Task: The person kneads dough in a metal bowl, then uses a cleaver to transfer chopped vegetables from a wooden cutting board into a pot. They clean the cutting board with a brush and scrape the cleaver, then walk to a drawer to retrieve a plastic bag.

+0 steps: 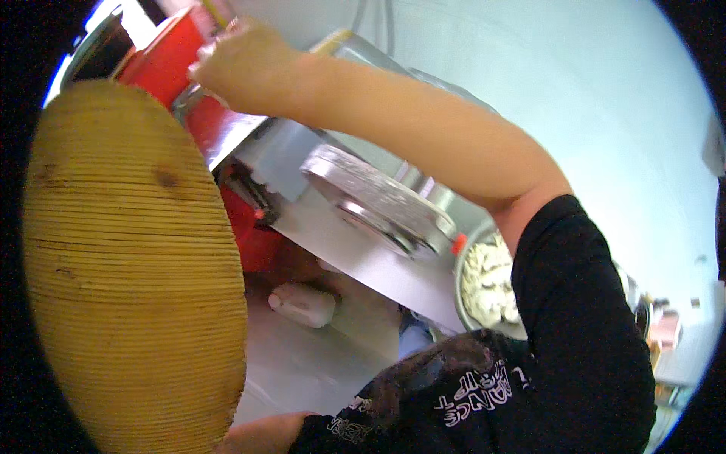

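A large yellow-brown wooden board (136, 255) with fine close ridges and a dark knot fills the left side, very near the camera. My right arm reaches across the top. My right hand (238, 68) is curled beside a red container (164, 57), with white matter on its fingertips; I cannot tell whether it grips anything. Low in the picture, my left forearm (266, 434) runs behind the board's lower edge, and the left hand is hidden. Below my right forearm, a thick metal piece with rounded ends (380, 198) rests on a metal worktop (363, 267), whitened along its side.
A metal bowl (462, 306) of pale, lumpy dough-like pieces stands near my right sleeve. A whitish plastic jug (303, 305) lies on the floor (317, 369) below the worktop. Clear plastic sheeting (368, 54) is partly hidden behind my arm. A pale wall (539, 68) rises beyond.
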Demonstrator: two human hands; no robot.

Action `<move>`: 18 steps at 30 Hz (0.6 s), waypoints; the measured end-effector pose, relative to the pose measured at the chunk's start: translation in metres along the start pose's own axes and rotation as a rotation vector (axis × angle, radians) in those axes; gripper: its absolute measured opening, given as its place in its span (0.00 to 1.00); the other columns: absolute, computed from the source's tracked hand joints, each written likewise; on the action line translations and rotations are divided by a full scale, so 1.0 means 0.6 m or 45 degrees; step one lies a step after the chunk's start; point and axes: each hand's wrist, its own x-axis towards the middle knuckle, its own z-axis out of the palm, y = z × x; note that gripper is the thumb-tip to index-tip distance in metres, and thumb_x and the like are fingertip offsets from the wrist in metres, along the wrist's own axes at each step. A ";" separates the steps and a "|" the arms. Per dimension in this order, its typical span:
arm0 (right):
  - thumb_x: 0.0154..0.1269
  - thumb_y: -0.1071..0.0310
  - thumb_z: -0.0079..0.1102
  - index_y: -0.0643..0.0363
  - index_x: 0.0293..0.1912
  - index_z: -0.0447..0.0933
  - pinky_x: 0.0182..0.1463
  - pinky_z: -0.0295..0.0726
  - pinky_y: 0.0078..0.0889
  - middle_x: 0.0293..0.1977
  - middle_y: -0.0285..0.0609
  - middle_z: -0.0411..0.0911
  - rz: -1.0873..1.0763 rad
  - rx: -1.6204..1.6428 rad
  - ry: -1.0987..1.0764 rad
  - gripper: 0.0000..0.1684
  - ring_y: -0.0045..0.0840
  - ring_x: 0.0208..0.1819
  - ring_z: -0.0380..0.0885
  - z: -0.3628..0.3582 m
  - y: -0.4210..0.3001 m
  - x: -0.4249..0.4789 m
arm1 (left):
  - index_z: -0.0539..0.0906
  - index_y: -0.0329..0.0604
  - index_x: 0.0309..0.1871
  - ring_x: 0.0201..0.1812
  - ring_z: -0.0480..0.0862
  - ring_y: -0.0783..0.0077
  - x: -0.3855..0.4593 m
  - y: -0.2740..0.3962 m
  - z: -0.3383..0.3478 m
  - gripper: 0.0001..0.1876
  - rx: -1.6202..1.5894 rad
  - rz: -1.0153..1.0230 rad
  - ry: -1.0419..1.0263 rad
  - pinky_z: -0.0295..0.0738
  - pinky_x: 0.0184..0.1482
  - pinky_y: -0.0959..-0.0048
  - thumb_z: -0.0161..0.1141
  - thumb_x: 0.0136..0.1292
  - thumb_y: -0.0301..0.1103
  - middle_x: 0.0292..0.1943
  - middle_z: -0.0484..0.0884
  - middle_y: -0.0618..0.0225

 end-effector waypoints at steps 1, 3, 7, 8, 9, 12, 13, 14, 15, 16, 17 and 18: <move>0.60 0.67 0.54 0.55 0.40 0.81 0.48 0.75 0.31 0.35 0.44 0.82 0.089 0.043 0.016 0.10 0.27 0.44 0.80 -0.040 0.001 -0.028 | 0.71 0.31 0.56 0.55 0.73 0.52 -0.006 0.000 0.006 0.27 -0.047 0.017 -0.012 0.71 0.55 0.56 0.56 0.61 0.44 0.55 0.71 0.46; 0.59 0.63 0.51 0.54 0.40 0.80 0.43 0.77 0.40 0.36 0.45 0.82 0.262 0.175 -0.069 0.12 0.34 0.42 0.81 -0.088 0.027 -0.099 | 0.71 0.32 0.56 0.56 0.73 0.51 -0.021 0.006 0.029 0.27 -0.159 0.033 -0.059 0.71 0.56 0.55 0.56 0.61 0.44 0.55 0.71 0.45; 0.61 0.59 0.49 0.55 0.41 0.78 0.41 0.79 0.42 0.34 0.48 0.81 0.432 0.417 0.179 0.15 0.40 0.39 0.80 -0.124 0.084 -0.307 | 0.71 0.33 0.56 0.56 0.72 0.50 -0.059 0.047 0.062 0.26 -0.374 0.051 -0.157 0.71 0.56 0.54 0.56 0.62 0.45 0.54 0.71 0.45; 0.62 0.59 0.49 0.56 0.43 0.77 0.41 0.78 0.39 0.33 0.48 0.80 0.576 0.502 0.219 0.16 0.40 0.38 0.80 -0.147 0.087 -0.370 | 0.71 0.33 0.56 0.57 0.72 0.50 -0.071 0.062 0.070 0.26 -0.433 0.050 -0.182 0.71 0.56 0.54 0.56 0.62 0.46 0.54 0.71 0.45; 0.63 0.58 0.49 0.57 0.45 0.76 0.41 0.78 0.37 0.33 0.48 0.80 0.727 0.581 0.284 0.17 0.40 0.37 0.80 -0.175 0.069 -0.433 | 0.71 0.33 0.56 0.57 0.72 0.50 -0.075 0.071 0.064 0.26 -0.491 0.062 -0.198 0.71 0.56 0.54 0.56 0.62 0.46 0.54 0.71 0.45; 0.65 0.62 0.52 0.59 0.50 0.74 0.42 0.77 0.34 0.38 0.46 0.79 1.050 0.556 0.199 0.17 0.36 0.37 0.80 -0.248 0.047 -0.611 | 0.71 0.34 0.55 0.57 0.72 0.49 -0.093 0.111 0.050 0.26 -0.635 0.071 -0.261 0.71 0.57 0.53 0.56 0.63 0.46 0.54 0.71 0.44; 0.65 0.63 0.53 0.60 0.51 0.73 0.43 0.77 0.34 0.40 0.46 0.79 1.203 0.519 0.126 0.17 0.35 0.38 0.79 -0.270 0.035 -0.682 | 0.71 0.34 0.55 0.57 0.71 0.49 -0.106 0.135 0.052 0.26 -0.704 0.082 -0.300 0.71 0.57 0.53 0.56 0.63 0.47 0.54 0.70 0.44; 0.66 0.64 0.52 0.61 0.51 0.73 0.43 0.77 0.34 0.43 0.47 0.78 1.306 0.484 0.129 0.16 0.35 0.39 0.79 -0.294 0.017 -0.745 | 0.71 0.34 0.55 0.58 0.71 0.49 -0.120 0.161 0.050 0.26 -0.775 0.094 -0.345 0.71 0.57 0.53 0.56 0.63 0.47 0.54 0.70 0.44; 0.66 0.65 0.52 0.62 0.51 0.73 0.44 0.77 0.34 0.45 0.48 0.77 1.405 0.445 0.126 0.16 0.35 0.41 0.79 -0.318 -0.004 -0.798 | 0.71 0.34 0.55 0.58 0.71 0.49 -0.135 0.186 0.047 0.26 -0.849 0.069 -0.406 0.71 0.57 0.53 0.56 0.63 0.47 0.54 0.70 0.44; 0.66 0.65 0.52 0.62 0.51 0.72 0.45 0.77 0.34 0.46 0.49 0.76 1.521 0.429 0.068 0.16 0.35 0.41 0.79 -0.345 -0.023 -0.850 | 0.71 0.35 0.55 0.58 0.71 0.48 -0.152 0.215 0.038 0.26 -0.912 0.040 -0.483 0.71 0.57 0.53 0.56 0.63 0.47 0.54 0.70 0.44; 0.66 0.66 0.52 0.63 0.51 0.72 0.46 0.77 0.34 0.46 0.50 0.76 1.633 0.417 0.010 0.16 0.35 0.42 0.78 -0.372 -0.042 -0.902 | 0.71 0.36 0.55 0.58 0.70 0.48 -0.171 0.250 0.024 0.25 -0.945 -0.098 -0.580 0.70 0.58 0.52 0.55 0.64 0.47 0.55 0.70 0.43; 0.66 0.66 0.52 0.63 0.50 0.73 0.45 0.77 0.34 0.46 0.50 0.76 1.702 0.404 0.002 0.15 0.35 0.41 0.79 -0.396 -0.059 -0.958 | 0.72 0.37 0.55 0.58 0.70 0.47 -0.185 0.285 0.008 0.24 -0.965 -0.233 -0.666 0.69 0.58 0.51 0.54 0.64 0.47 0.55 0.69 0.43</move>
